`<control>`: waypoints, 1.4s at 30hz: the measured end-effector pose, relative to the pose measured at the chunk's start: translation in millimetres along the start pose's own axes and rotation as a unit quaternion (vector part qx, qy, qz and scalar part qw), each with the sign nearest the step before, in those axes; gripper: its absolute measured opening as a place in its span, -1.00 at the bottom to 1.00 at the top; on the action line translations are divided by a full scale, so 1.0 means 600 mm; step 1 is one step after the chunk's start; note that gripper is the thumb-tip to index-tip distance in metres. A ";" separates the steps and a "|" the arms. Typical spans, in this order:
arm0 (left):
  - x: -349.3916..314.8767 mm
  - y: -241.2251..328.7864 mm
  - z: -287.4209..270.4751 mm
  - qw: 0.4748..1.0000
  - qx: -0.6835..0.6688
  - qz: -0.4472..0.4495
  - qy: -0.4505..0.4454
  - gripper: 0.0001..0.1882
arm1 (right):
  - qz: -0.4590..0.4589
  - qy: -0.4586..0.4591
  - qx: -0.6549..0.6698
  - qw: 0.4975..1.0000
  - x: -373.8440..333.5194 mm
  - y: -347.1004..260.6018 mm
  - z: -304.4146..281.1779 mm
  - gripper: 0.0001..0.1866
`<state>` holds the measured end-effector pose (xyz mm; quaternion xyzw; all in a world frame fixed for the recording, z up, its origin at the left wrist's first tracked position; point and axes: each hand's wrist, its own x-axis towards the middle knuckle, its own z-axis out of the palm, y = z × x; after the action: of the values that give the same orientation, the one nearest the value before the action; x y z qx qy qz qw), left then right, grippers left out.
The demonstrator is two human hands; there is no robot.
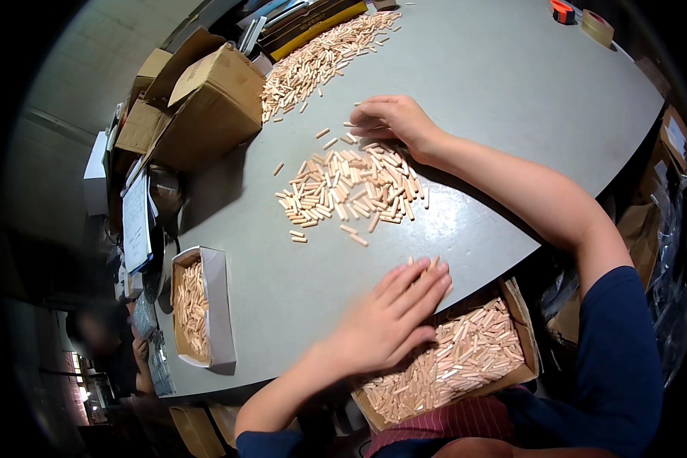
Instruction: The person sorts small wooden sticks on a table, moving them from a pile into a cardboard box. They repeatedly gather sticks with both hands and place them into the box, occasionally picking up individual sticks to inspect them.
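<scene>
Left hand (389,314), slightly blurred, lies palm down at the near table edge, fingers extended and close together; a few pegs (433,263) show at its fingertips, apparently under contact rather than gripped. Right hand (398,126) is half curled at the far side of the loose batch (389,187) of pale wooden pegs; whether anything is enclosed in its fingers cannot be told. That batch lies on the grey table (549,114) between the hands, mostly toward the person's left of the right hand, in a single uneven spread with a few strays at its rim. Directly beside and below the left hand, an open carton (524,328) at the table edge contains a broad bed of similar pegs (473,343). Well to the left of the left hand, a white-sided box (220,305) contains a further quantity. Beyond the right hand, toward the far left, a larger heap (324,62) rests on the table. In this inspector's judgement, handling is partway: a substantial share is boxed, while the batch between the hands and the far heap are outstanding. Condition of individual pegs is too small to assess.
</scene>
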<state>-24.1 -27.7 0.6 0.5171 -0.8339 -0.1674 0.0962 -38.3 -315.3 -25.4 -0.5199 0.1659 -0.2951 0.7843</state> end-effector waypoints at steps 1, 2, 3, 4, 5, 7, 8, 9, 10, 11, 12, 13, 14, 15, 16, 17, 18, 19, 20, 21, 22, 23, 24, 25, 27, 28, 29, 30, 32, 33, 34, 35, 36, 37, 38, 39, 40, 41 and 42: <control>-0.013 0.011 0.000 1.000 -0.004 0.011 -0.004 -0.25 | 0.004 0.002 -0.003 1.000 0.000 -0.001 -0.002 -0.78; -0.024 0.026 -0.003 0.999 -0.037 0.018 0.001 -0.33 | -0.005 -0.008 -0.011 1.000 0.005 0.004 -0.010 -0.77; -0.043 0.034 0.002 0.996 -0.082 0.039 0.004 -0.35 | -0.002 -0.008 -0.015 1.000 0.003 0.003 -0.005 -0.77; -0.062 0.041 0.008 0.990 -0.127 0.060 0.006 -0.37 | 0.001 -0.007 -0.020 1.000 0.001 0.002 0.000 -0.77; -0.073 0.046 0.010 0.982 -0.172 0.082 0.009 -0.39 | 0.004 -0.005 -0.025 1.000 -0.002 0.001 0.003 -0.77; -0.084 0.044 0.003 0.980 -0.183 0.056 0.059 -0.42 | 0.004 0.000 -0.019 1.000 -0.002 0.001 0.004 -0.77; -0.086 0.032 -0.008 0.985 -0.152 0.029 0.074 -0.41 | 0.005 0.002 -0.017 1.000 -0.002 0.001 0.002 -0.77; -0.084 0.019 -0.016 0.989 -0.120 0.002 0.091 -0.39 | 0.000 0.002 -0.019 1.000 -0.001 0.002 0.001 -0.75; -0.076 0.002 -0.013 0.987 -0.071 -0.049 0.133 -0.33 | -0.005 0.002 -0.022 1.000 0.001 0.004 -0.004 -0.74; -0.057 -0.019 -0.011 0.987 -0.012 -0.076 0.140 -0.31 | -0.012 0.004 -0.025 1.000 0.003 0.003 -0.009 -0.72; -0.033 -0.038 -0.010 0.983 0.049 -0.105 0.145 -0.29 | -0.016 0.014 -0.012 1.000 0.006 0.003 -0.009 -0.69; -0.009 -0.056 -0.010 0.973 0.108 -0.134 0.150 -0.26 | -0.013 0.021 0.001 1.000 0.008 0.001 -0.009 -0.68; 0.010 -0.067 -0.013 0.970 0.134 -0.136 0.150 -0.23 | -0.010 0.026 0.017 0.999 0.009 0.001 -0.006 -0.67; 0.032 -0.079 -0.014 0.967 0.158 -0.134 0.150 -0.20 | -0.006 0.035 0.031 0.999 0.010 0.000 -0.007 -0.66; 0.053 -0.090 -0.018 0.963 0.181 -0.132 0.150 -0.16 | -0.017 0.049 0.040 0.998 0.012 -0.001 -0.006 -0.63; 0.079 -0.102 -0.024 0.964 0.192 -0.121 0.142 -0.17 | -0.015 0.047 0.033 0.998 0.014 0.001 -0.013 -0.63; 0.100 -0.112 -0.024 0.960 0.192 -0.133 0.152 -0.17 | -0.014 0.042 0.029 0.999 0.015 0.001 -0.016 -0.63; 0.113 -0.124 -0.021 0.957 0.192 -0.146 0.162 -0.17 | -0.013 0.037 0.025 0.999 0.017 0.002 -0.017 -0.63; 0.120 -0.134 -0.017 0.957 0.187 -0.144 0.168 -0.17 | -0.023 0.030 0.021 0.999 0.011 0.001 -0.014 -0.63; 0.125 -0.143 -0.015 0.957 0.184 -0.141 0.173 -0.17 | -0.014 0.018 0.014 1.000 0.010 0.000 -0.012 -0.64; 0.127 -0.149 -0.013 0.957 0.180 -0.140 0.178 -0.18 | -0.006 0.005 0.006 1.000 0.009 -0.001 -0.011 -0.64; 0.125 -0.148 -0.011 0.960 0.173 -0.137 0.169 -0.18 | 0.004 -0.005 -0.001 1.000 0.007 0.001 -0.012 -0.64; 0.117 -0.142 -0.009 0.963 0.167 -0.135 0.161 -0.18 | 0.016 -0.006 0.001 1.000 0.007 0.005 -0.011 -0.66; 0.107 -0.134 -0.009 0.966 0.161 -0.134 0.152 -0.19 | 0.019 -0.008 0.003 1.000 0.007 0.008 -0.009 -0.67; 0.081 -0.107 -0.009 0.969 0.157 -0.128 0.144 -0.21 | 0.023 -0.016 0.007 1.000 0.005 0.010 -0.001 -0.68; 0.069 -0.097 -0.006 0.970 0.154 -0.125 0.139 -0.21 | 0.016 -0.016 0.002 1.000 0.004 0.011 0.000 -0.69; 0.059 -0.087 -0.004 0.972 0.150 -0.122 0.134 -0.21 | 0.009 -0.016 -0.004 1.000 0.005 0.010 -0.001 -0.69; 0.048 -0.077 -0.002 0.973 0.149 -0.124 0.128 -0.20 | 0.003 -0.016 -0.010 1.000 0.005 0.011 -0.002 -0.70; 0.025 -0.062 -0.001 0.976 0.138 -0.128 0.114 -0.20 | -0.001 -0.026 -0.024 0.999 0.004 0.013 -0.003 -0.70; 0.012 -0.057 0.000 0.977 0.131 -0.129 0.107 -0.19 | -0.003 -0.031 -0.031 0.999 0.003 0.014 -0.004 -0.71; -0.005 -0.057 0.005 0.979 0.115 -0.131 0.107 -0.16 | -0.006 -0.035 -0.039 0.999 0.004 0.015 -0.005 -0.71; -0.019 -0.050 0.004 0.975 0.126 -0.149 0.107 -0.17 | -0.009 -0.037 -0.048 0.998 0.004 0.014 -0.007 -0.71; -0.034 -0.043 0.002 0.970 0.136 -0.169 0.106 -0.18 | -0.011 -0.039 -0.056 0.998 0.004 0.016 -0.008 -0.71; -0.046 -0.040 0.000 0.966 0.147 -0.187 0.104 -0.18 | -0.013 -0.043 -0.065 0.997 0.005 0.018 -0.011 -0.71; -0.060 -0.042 -0.001 0.964 0.139 -0.201 0.102 -0.13 | -0.014 -0.050 -0.073 0.996 0.004 0.019 -0.008 -0.71; -0.068 -0.044 -0.001 0.962 0.125 -0.218 0.110 -0.12 | -0.015 -0.055 -0.081 0.995 0.003 0.020 -0.007 -0.71; -0.074 -0.046 -0.001 0.958 0.111 -0.235 0.119 -0.10 | -0.021 -0.054 -0.082 0.995 0.001 0.022 -0.006 -0.71; -0.078 -0.045 -0.001 0.954 0.099 -0.253 0.128 -0.09 | -0.027 -0.056 -0.081 0.995 0.001 0.023 -0.002 -0.71; -0.080 -0.046 0.001 0.954 0.094 -0.252 0.131 -0.07 | -0.034 -0.057 -0.081 0.994 0.001 0.024 0.001 -0.71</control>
<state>20.1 3.8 -9.6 0.7348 -0.6683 -0.0373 0.1101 -33.5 -311.0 -38.6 -0.6032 0.1261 -0.2769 0.7373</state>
